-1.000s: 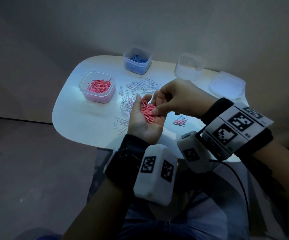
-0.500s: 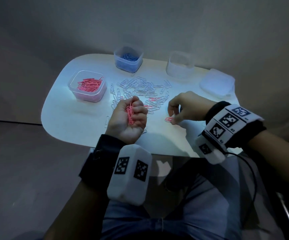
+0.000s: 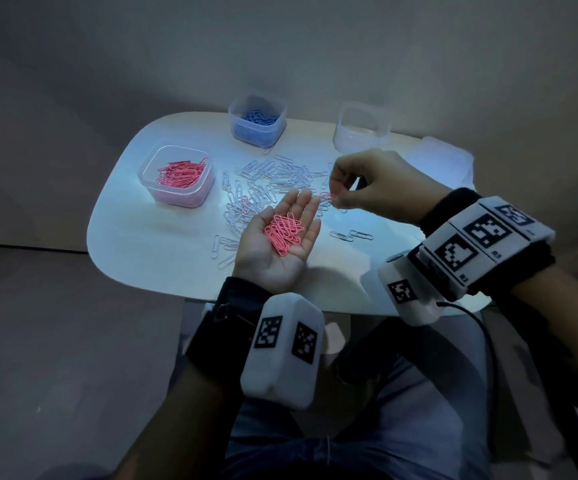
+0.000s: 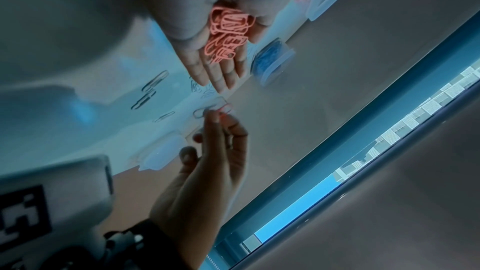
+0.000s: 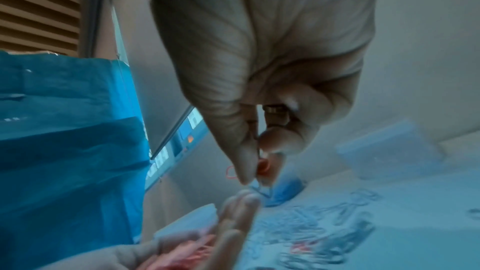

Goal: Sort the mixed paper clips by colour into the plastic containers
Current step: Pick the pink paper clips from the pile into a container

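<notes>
**Pink clip poised at the left fingertips**

The table [image 3: 142,258] carries a pink-clip container [image 3: 176,197] at the far left, a blue-clip container [image 3: 258,133] behind and a scatter of white clips [image 3: 273,174] between. The left hand [image 3: 273,247] lies palm up, fingers straight, cradling a heap of pink clips [image 3: 283,233]. The right hand [image 3: 374,188], just right of those fingertips, pinches one pink clip [image 3: 326,197], its long axis pointing toward the palm. Judgement: a short leftward drop adds it to the heap; the left hand is nearer the pink container.
</notes>
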Available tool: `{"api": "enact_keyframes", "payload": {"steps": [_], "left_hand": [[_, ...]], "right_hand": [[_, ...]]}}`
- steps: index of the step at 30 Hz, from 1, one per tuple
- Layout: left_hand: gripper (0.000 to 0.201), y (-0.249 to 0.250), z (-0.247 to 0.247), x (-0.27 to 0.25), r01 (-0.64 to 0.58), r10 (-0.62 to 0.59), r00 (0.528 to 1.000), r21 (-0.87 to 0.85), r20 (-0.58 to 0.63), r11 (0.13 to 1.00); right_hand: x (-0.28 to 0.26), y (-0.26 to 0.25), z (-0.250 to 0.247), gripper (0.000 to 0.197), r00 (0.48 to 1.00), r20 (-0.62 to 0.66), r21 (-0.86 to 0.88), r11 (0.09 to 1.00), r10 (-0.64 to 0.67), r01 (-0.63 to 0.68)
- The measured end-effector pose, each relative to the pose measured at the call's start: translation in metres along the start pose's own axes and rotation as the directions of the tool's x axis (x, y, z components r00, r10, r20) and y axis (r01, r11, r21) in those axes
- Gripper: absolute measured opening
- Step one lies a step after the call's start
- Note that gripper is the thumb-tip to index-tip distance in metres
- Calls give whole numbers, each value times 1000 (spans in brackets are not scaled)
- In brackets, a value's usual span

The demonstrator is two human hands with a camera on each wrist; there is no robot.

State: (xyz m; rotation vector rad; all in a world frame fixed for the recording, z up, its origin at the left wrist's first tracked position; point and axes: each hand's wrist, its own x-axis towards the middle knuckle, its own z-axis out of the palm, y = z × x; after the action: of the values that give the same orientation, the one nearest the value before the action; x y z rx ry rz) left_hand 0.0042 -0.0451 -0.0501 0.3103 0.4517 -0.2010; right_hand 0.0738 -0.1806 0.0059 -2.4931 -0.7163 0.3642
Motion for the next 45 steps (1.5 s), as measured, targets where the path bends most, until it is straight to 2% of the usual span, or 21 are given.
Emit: {"api": "enact_keyframes", "payload": {"steps": [4,8,10,14,17,18,20,21,22,24,26,28,31,35,40,45], "left_hand": [[42,1,2,0,-15,15,1000,-11,-23,1000],[40,8,-4,-2,-50,49,998,-31,-27,998],[40,8,-4,-3,-51,50,998,-37,-30,998],[41,3,5,-5,-27,26,999,-11,-31,1000],[41,1,10,-5,-31,30,1000,-62,-8,998],[41,3,10,-5,-45,45,999,-96,1,994],[40,12,4,-7,-99,100,995,-145,0,984],[39,18,1,-9,-132,132,991,-154,-10,979],[39,24,-3,-12,-162,159,987,-157,-26,974],[38,33,-8,-18,-200,190,979,-175,-69,964],[37,38,-12,-21,-220,204,974,-196,-94,956],[37,41,-15,-22,-232,215,971,-211,-101,949],[38,43,-16,-21,-230,210,972,-223,-110,947],[37,45,-16,-17,-227,209,973,-229,-101,947],[38,43,-15,-15,-208,189,977,-235,-100,950],[38,41,-18,-14,-200,179,978,-231,-110,952]], "right_hand": [[7,-4,6,12,1000,15,-76,997,22,-21],[8,8,6,18,988,-52,-162,975,143,-150],[7,5,4,9,987,-57,-99,983,150,-155],[9,-21,8,11,999,-13,223,974,47,-43],[10,-33,16,14,998,60,235,972,-22,7],[12,-31,16,18,999,19,255,967,-36,30],[16,-22,10,21,989,-146,336,941,16,34],[18,-15,6,20,977,-209,317,948,51,18],[22,-8,3,20,972,-224,222,975,66,-15],[31,2,3,22,993,-106,-104,993,47,-58],[42,4,9,27,999,44,-305,952,23,-8],[54,1,15,29,990,144,-362,931,4,49],[67,1,23,24,980,198,-431,899,9,79],[72,2,26,7,969,236,-423,905,69,39],[70,6,23,16,964,240,-344,939,113,-25],[60,13,6,6,966,212,-186,977,147,-108]]}}
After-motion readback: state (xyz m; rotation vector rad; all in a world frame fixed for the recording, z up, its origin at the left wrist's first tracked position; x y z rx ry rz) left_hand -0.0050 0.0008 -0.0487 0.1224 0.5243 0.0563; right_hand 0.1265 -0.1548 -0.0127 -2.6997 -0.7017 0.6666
